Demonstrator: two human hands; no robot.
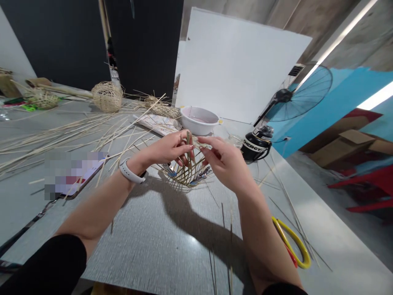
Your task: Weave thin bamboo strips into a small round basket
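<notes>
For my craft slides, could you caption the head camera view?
Two hands, left and right, at a small woven basket on a grey table.

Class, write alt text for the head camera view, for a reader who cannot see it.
A left hand and a right hand meet over a small, open-weave basket with clips on it, on a grey table. Long loose strips lie to the left; beyond the hands are a pale basin and a black jug.

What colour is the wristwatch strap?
White or very pale grey; the strap shows best in the head view.
</notes>
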